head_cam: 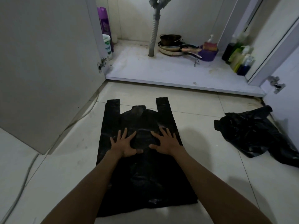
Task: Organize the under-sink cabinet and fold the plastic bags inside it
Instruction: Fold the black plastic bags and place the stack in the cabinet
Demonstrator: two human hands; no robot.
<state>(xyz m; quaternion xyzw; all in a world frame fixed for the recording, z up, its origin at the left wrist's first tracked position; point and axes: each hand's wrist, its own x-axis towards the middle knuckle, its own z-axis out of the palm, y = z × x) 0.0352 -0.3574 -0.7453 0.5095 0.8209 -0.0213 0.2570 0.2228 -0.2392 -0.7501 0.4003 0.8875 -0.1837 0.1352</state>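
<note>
1. A black, thin-film plastic carrier bag (142, 172) lay spread flat on the pale tiled floor (210, 183) in front of the open under-sink cabinet (161, 73), its two strap handles pointing towards the cabinet.
2. Its surface looked glossy and faintly creased, with a small flap between the handles.
3. The left hand (124, 145) rested palm-down on the bag's middle, fingers straight and spread, gripping nothing.
4. The right hand (165, 141) lay likewise just beside it, fingers splayed flat on the plastic, thumbs turned inward and near each other.
5. A second black plastic bag (257, 136), crumpled in a heap, sat on the floor well apart to the right.
6. Inside the cabinet stood a grey corrugated drain pipe (153, 39), stacked pans (171, 46), a purple basin (208, 54), a purple spray can (105, 21) and several bottles (239, 57).
</note>
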